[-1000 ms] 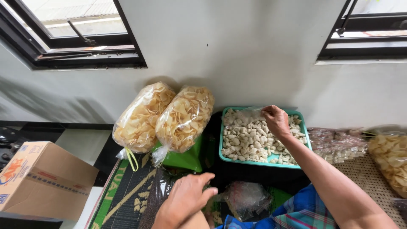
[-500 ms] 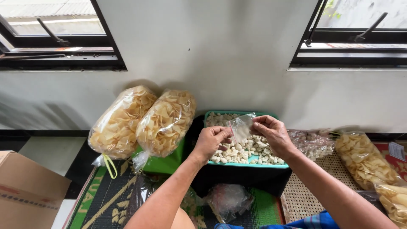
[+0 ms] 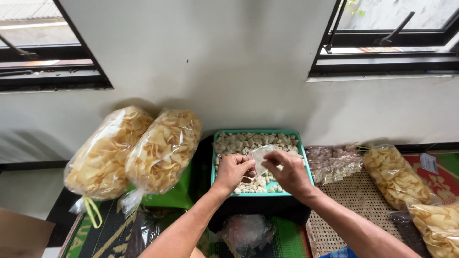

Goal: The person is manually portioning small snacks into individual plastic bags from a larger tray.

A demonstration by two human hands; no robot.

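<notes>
A teal tray full of small pale cracker pieces rests on a black box against the wall. Over its near half both my hands pinch one small clear plastic bag. My left hand grips the bag's left edge with thumb and fingers. My right hand holds its right edge, fingers curled. The bag looks flat and holds little or nothing that I can see.
Two big clear sacks of yellow chips lean on the wall at left. Bagged snacks lie on a woven mat at right. A crumpled clear bag lies on the green mat near me.
My left hand rose from the mat to the tray and took the small bag's edge. Both hands drew closer together over the tray. The camera view shifted right, and the cardboard box slid almost out of view.
</notes>
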